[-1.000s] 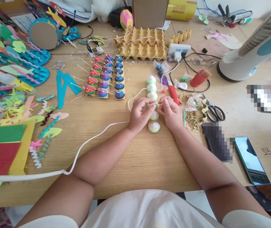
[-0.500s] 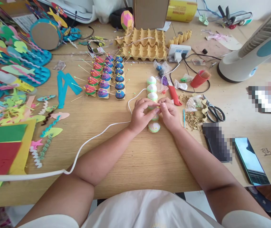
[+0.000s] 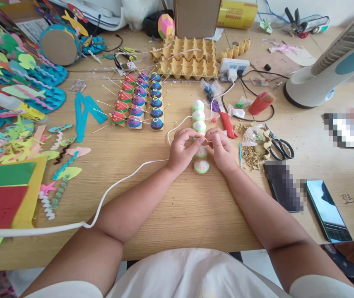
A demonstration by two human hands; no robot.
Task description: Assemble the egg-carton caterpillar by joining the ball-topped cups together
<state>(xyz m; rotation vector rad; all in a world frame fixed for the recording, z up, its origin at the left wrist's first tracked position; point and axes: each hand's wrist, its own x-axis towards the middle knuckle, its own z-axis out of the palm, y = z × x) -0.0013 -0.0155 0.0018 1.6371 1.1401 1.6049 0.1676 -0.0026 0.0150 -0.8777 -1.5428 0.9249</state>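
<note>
- Pinching a thin yellow bit [image 3: 208, 141], your right hand [image 3: 222, 150] is close to your left hand [image 3: 182, 150].
- Your left thumb and finger press together; I cannot tell what they hold.
- White and green bumps [image 3: 198, 116] line up on the worktop [image 3: 164, 203], partly under your hands.

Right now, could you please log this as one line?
left hand: fingertips nearby | right hand: pinching yellow strip | below: white-green domes
</note>
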